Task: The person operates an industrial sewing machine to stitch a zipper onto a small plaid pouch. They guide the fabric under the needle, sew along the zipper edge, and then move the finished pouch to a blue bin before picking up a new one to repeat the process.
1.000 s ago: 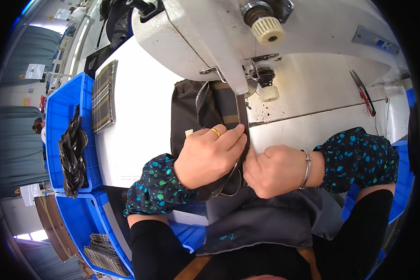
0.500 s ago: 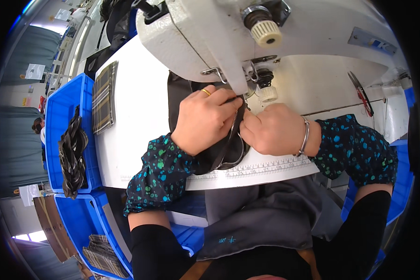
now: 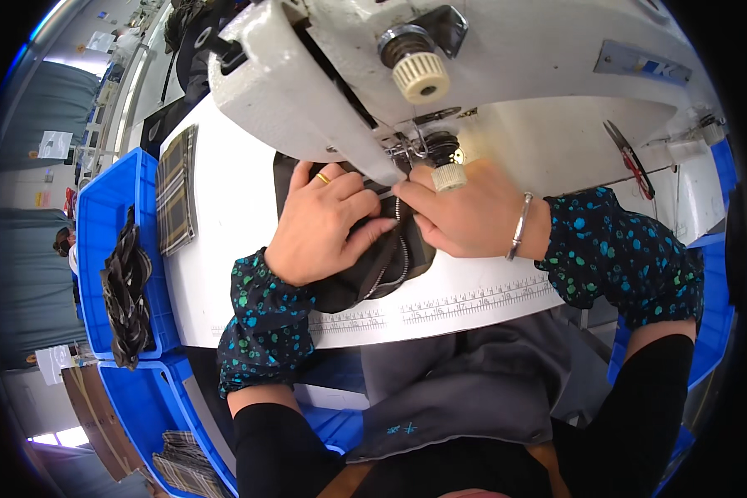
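A dark fabric piece [image 3: 334, 292] lies under the head of a white sewing machine [image 3: 266, 70], with a metal-toothed zipper [image 3: 406, 259] curving along it. My left hand [image 3: 319, 224] rests on the fabric left of the zipper, fingers bent and spread, thumb apart and pointing toward the teeth. At the right, my right hand [image 3: 466, 212] grips the fabric edge by the zipper, its index fingertip close beside the needle area. The machine's head and a cream knob [image 3: 450, 178] partly hide the fingers and the stitching spot.
Red-handled scissors [image 3: 631, 159] lie on the machine bed at right. Plaid fabric [image 3: 177, 191] is at the table's left, beside a blue bin [image 3: 164, 319] of dark strips [image 3: 127, 290]. A lower blue bin [image 3: 129, 390] holds more plaid pieces. Printed rulers [image 3: 477, 300] run along the front edge.
My left hand has opened, its thumb and fingers spreading away from the zipper. My right fingers have moved up toward the needle area. The view has shifted slightly, so the machine appears further left.
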`<state>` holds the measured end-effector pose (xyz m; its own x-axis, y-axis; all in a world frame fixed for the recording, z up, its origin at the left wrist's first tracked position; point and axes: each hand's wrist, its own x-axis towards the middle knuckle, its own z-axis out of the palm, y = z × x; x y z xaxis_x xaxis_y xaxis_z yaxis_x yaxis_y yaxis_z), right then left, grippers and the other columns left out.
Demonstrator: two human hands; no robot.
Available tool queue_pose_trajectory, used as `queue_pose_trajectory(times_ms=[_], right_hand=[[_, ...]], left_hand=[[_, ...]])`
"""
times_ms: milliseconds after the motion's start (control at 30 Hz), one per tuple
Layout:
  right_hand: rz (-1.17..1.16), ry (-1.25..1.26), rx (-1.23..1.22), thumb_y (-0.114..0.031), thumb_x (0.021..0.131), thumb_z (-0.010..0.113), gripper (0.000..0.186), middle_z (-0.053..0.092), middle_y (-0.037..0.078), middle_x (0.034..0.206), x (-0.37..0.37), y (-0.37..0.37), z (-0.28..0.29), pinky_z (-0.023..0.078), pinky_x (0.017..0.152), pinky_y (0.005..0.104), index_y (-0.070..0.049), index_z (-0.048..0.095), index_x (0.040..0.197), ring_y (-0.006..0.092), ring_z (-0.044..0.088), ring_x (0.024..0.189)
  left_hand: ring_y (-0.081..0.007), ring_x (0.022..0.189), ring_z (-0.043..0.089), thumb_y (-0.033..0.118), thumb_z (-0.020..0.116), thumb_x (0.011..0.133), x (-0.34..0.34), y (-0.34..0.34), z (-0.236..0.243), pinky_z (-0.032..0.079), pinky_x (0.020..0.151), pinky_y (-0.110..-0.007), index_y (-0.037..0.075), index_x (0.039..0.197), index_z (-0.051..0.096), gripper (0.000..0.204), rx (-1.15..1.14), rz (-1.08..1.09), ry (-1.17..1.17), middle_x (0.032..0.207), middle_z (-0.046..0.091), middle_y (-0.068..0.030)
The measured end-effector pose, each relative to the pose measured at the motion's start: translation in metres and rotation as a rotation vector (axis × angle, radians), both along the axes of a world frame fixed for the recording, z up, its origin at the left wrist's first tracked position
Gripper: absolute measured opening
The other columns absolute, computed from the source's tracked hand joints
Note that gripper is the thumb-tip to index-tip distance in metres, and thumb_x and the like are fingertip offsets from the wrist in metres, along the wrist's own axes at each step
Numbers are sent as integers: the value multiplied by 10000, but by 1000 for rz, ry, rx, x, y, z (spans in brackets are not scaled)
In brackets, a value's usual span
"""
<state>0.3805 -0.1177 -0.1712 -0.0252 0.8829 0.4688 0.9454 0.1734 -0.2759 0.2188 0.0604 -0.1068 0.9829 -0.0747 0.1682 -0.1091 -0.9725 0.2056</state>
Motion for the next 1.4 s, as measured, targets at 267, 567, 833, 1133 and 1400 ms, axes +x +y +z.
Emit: queue_pose_trajectory(times_ms=[267,567,833,1133,1400], right_hand=[[323,-42,62,-152,780,682,125,524,30,826,-10,-9,9,455,475,325,-69,608,837,163,584,598],[219,-87,341,-158,763,678,96,518,23,757,-17,-7,11,467,445,329,-109,607,721,157,595,552],[115,-131,403,-161,760,711,131,534,8,748,-10,-11,18,472,470,309,-110,594,790,151,600,558],[40,-106,339,-147,752,702,133,515,6,754,-14,-15,19,444,461,296,-76,610,816,132,561,526],[41,-395,76,-93,773,676,239,721,239,957,-37,-47,25,426,403,275,75,740,930,128,589,486]], left_hand=[[-267,615,490,122,663,997,-12,51,4,411,701,-398,22,684,516,361,-92,453,-576,629,481,-88],[-222,1069,682,232,843,764,-15,-33,-3,312,1203,-547,107,1024,683,330,-106,-253,-328,1131,694,-61],[-175,1006,652,94,749,768,-11,-42,-12,267,1147,-589,149,1234,659,477,60,16,-229,1117,664,19],[-89,689,543,203,826,774,-23,-28,-6,366,1032,-438,182,1001,782,232,289,-75,-540,717,497,74],[-156,948,665,150,739,743,-31,-41,5,398,1002,-426,99,990,763,254,270,-98,-396,1071,713,-8]])
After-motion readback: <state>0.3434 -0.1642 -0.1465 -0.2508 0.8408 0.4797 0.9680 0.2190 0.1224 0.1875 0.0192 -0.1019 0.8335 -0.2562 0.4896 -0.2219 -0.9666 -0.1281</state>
